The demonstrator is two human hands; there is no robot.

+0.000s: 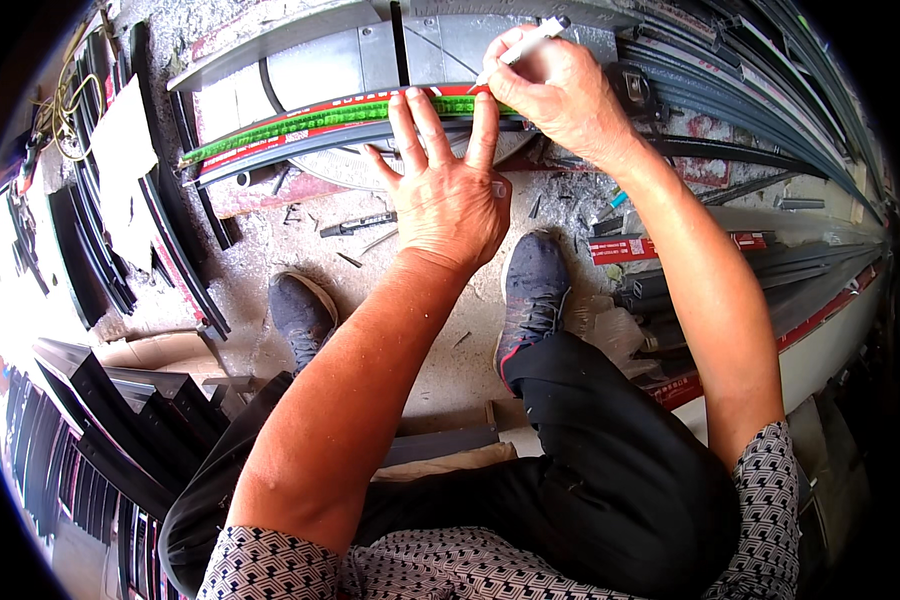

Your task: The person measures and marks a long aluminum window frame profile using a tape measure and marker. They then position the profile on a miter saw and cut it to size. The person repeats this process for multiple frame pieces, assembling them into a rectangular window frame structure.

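A long grey profile (300, 145) with red printed film and a bright green fuzzy strip (315, 121) along it lies across a grey metal machine bed (320, 62). Spread fingers of my left hand (452, 200) press down on the profile from the near side. Just to the right, my right hand (568, 105) pinches a white marker pen (526, 48). The pen slants, its tip close to the profile's far edge, near my left index fingertip. Whether the tip touches is too small to tell.
A dark slot (399, 45) crosses the metal bed. Bundles of long grey profiles (740, 100) fill the right side, and dark profiles (95, 420) stack up at left. On the floor between my shoes lie a black pen (358, 224) and scattered offcuts.
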